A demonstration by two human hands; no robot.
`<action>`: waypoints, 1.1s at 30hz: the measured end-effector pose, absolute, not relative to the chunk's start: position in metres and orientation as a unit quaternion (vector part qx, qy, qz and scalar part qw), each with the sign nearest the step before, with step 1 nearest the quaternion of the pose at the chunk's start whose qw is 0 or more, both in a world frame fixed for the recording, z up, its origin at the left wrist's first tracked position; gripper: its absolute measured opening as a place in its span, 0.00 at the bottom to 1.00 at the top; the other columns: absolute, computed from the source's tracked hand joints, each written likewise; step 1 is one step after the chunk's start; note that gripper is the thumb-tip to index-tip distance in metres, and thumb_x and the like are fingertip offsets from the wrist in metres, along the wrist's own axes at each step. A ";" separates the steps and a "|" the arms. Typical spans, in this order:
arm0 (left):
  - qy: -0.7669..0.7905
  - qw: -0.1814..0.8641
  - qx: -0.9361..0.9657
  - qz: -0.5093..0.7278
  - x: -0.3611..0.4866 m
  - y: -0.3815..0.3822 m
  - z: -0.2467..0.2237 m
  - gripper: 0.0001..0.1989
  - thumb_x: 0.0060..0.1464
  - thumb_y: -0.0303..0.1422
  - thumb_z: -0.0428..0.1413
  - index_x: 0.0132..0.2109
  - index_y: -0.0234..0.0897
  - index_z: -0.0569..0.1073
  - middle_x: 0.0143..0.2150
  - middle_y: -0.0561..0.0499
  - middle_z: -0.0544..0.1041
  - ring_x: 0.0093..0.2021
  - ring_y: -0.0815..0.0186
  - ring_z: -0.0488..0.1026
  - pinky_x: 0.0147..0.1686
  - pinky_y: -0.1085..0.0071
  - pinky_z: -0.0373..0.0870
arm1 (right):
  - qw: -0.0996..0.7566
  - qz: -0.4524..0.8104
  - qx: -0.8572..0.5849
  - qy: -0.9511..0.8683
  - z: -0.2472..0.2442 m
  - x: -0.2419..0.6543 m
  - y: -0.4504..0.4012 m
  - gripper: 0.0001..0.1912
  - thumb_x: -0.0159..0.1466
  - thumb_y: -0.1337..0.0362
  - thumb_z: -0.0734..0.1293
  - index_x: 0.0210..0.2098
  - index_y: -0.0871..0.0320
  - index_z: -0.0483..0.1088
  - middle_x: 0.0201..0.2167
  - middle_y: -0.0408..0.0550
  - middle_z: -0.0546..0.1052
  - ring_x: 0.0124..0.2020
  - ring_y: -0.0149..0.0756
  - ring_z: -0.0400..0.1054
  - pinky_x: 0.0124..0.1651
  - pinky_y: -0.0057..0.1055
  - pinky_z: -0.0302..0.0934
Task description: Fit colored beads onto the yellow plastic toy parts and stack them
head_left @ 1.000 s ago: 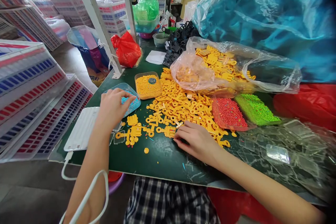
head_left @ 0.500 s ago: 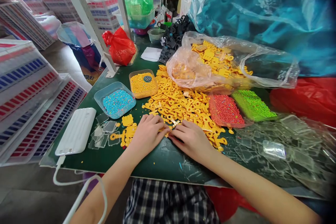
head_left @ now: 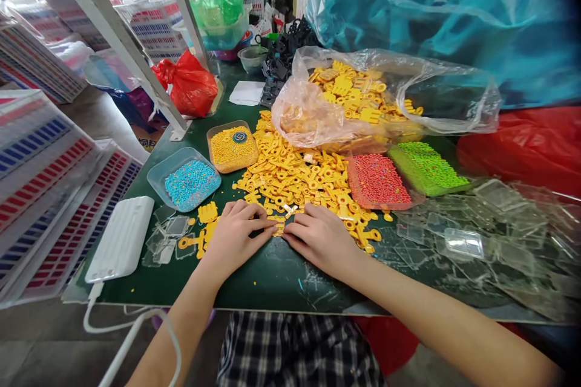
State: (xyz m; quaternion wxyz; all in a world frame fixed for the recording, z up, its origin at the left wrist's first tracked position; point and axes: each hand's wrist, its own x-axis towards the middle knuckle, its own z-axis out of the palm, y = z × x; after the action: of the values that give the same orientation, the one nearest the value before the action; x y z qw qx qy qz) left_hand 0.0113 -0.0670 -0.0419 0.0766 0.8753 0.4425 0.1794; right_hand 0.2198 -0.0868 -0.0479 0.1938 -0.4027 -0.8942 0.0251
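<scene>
My left hand (head_left: pixel 239 234) rests low over the green table, its thumb and fingers pinched at the left end of a small yellow plastic piece (head_left: pixel 277 225). At that piece's right end are the curled fingertips of my right hand (head_left: pixel 320 233). Just beyond my hands spreads a heap of yellow plastic parts (head_left: pixel 302 178), some with ring ends. A few more yellow parts (head_left: pixel 207 213) lie left of my left hand, beside several clear plastic squares (head_left: pixel 175 227).
Trays of blue beads (head_left: pixel 193 184), yellow beads (head_left: pixel 232 148), red beads (head_left: pixel 380 178) and green beads (head_left: pixel 429 166) surround the heap. A clear bag (head_left: pixel 313 103) of yellow parts lies behind. Clear plastic pieces (head_left: pixel 463 243) cover the right side. A white power bank (head_left: pixel 120 239) sits left.
The view has shifted, so the table's things appear further left. My fingertips have spread slightly apart, and the yellow piece between them shows more clearly.
</scene>
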 end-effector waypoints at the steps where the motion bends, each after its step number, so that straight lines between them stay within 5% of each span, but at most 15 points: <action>1: 0.442 0.078 0.876 0.177 0.011 -0.067 -0.042 0.10 0.62 0.39 0.55 0.40 0.49 0.82 0.36 0.52 0.77 0.38 0.63 0.68 0.42 0.63 0.61 | 0.194 0.025 -0.402 -0.894 -0.048 0.220 -0.087 0.09 0.67 0.63 0.65 0.32 0.57 0.73 0.29 0.45 0.76 0.35 0.38 0.61 0.37 0.35 0.49; 14: 0.452 0.137 0.860 0.195 0.005 -0.064 -0.035 0.10 0.62 0.40 0.55 0.43 0.47 0.81 0.39 0.51 0.78 0.40 0.61 0.71 0.43 0.62 0.64 | 0.189 0.036 -0.403 -0.895 -0.046 0.220 -0.087 0.09 0.68 0.63 0.65 0.33 0.58 0.73 0.30 0.46 0.76 0.35 0.38 0.62 0.37 0.34 0.49; 25: 0.620 0.057 0.697 0.355 -0.024 -0.121 -0.048 0.09 0.62 0.37 0.55 0.38 0.39 0.77 0.38 0.50 0.79 0.40 0.63 0.76 0.43 0.66 0.70 | 0.234 0.014 -0.389 -0.891 -0.050 0.220 -0.087 0.10 0.68 0.64 0.64 0.31 0.57 0.73 0.26 0.45 0.74 0.33 0.38 0.63 0.36 0.34 0.51; 33: 0.649 0.038 0.716 0.254 -0.019 -0.124 -0.051 0.07 0.57 0.37 0.60 0.33 0.42 0.79 0.37 0.52 0.78 0.40 0.59 0.72 0.44 0.60 0.65 | 0.238 0.010 -0.391 -0.889 -0.051 0.222 -0.086 0.11 0.68 0.64 0.63 0.31 0.57 0.73 0.28 0.46 0.76 0.34 0.38 0.63 0.37 0.34 0.53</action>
State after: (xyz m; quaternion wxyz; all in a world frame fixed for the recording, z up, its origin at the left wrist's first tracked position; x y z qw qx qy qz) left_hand -0.0189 -0.1238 -0.0512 0.0379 0.7162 0.6488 0.2543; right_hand 0.2219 -0.0857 -0.0506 0.2379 -0.3909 -0.8891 0.0101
